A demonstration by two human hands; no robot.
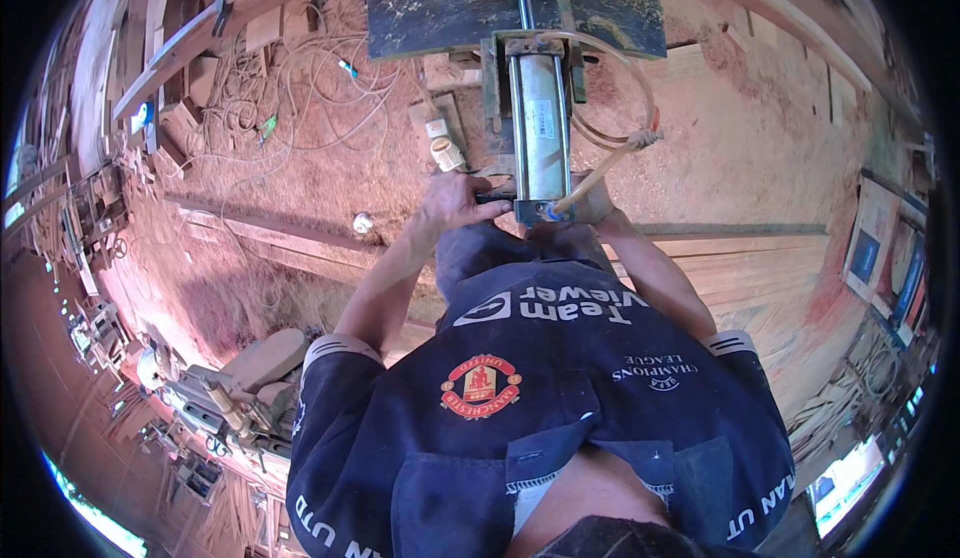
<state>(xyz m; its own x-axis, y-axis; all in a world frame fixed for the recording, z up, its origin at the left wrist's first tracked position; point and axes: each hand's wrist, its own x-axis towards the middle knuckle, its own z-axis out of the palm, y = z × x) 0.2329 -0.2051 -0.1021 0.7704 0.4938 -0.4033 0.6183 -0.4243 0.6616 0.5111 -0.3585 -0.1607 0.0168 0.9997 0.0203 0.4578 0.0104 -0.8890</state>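
Light glares through an opening beyond the dusty, pinkish floor and heaped wood strips.

Our L grip is curled, thumb pointing R; our R grip is partly hidden. L forearm & R forearm angle fwd, converging.

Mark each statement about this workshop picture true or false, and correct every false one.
1. The left hand is beside the lower end of the metal cylinder. True.
2. The right hand is in full view. False: the cylinder's lower end partly hides it.
3. A yellowish hose curves out to the right of the cylinder. True.
4. The dark board is at the picture's lower edge. False: it is near the upper edge.
5. The person's shirt is dark blue. True.
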